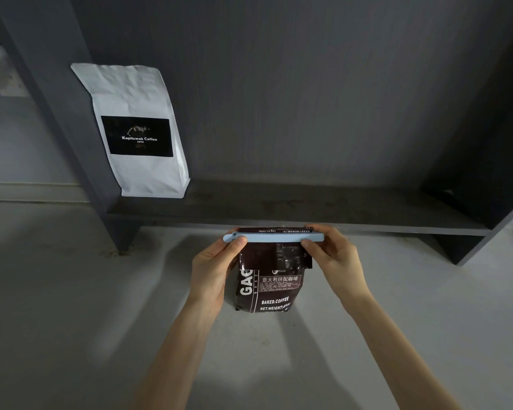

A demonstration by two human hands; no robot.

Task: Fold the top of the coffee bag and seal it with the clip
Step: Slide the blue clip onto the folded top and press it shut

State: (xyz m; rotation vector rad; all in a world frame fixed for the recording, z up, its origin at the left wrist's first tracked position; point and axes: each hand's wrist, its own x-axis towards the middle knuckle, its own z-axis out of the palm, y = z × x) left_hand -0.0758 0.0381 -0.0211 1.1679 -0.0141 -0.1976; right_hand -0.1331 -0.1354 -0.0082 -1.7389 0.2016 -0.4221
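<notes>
A dark brown foil coffee bag (267,287) stands upright on a pale grey worktop (71,306), its top folded over and pinched under a long, slim, pale blue plastic clip (274,237) lying level across the fold. The left hand (215,266) grips the clip's left end with thumb on the near face, fingers curled behind and hidden; the right hand (330,255) pinches the right end the same way. Whether the clip is fully latched cannot be told. Just beyond the bag runs a low dark shelf (293,208) with a matte wood-grain back, nothing standing between. At its far left a crinkled white paper pouch (137,128) with a black label leans against the upright. A small dark object at the right edge is cut off and unreadable.
</notes>
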